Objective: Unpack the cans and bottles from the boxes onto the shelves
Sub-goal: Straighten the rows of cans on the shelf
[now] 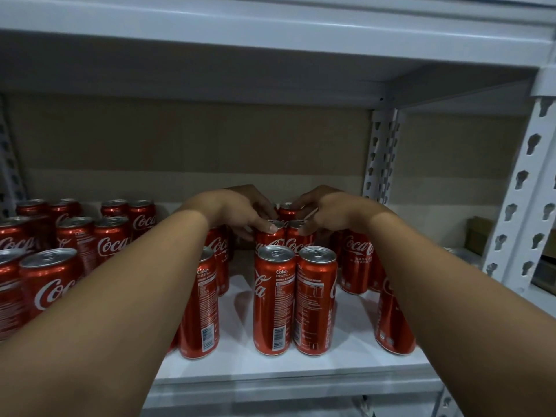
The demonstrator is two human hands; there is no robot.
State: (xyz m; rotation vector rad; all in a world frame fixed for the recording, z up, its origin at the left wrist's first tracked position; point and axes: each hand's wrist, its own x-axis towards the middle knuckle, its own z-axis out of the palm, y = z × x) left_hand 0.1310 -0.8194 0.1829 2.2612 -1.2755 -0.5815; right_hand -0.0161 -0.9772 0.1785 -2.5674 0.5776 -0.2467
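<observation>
Two forearms are reaching in from the near edge over a white shelf (301, 368). Nearest, a pair of red cans (296, 299) is standing upright, touching side by side, with single cans just beside each forearm. Behind the pair, the left hand (237, 210) is curling over the top of a can (270, 236), its thumb pressing on the rim; it is grasping that can. The right hand (328, 210) is curling likewise over the neighbouring can (298, 237), which is touching the first. One further can is showing between the two hands. At far left, a block of cans (75, 236) is standing in rows. Behind everything, a brown back panel (180, 145) and perforated white uprights (382, 152) are closing the bay.
</observation>
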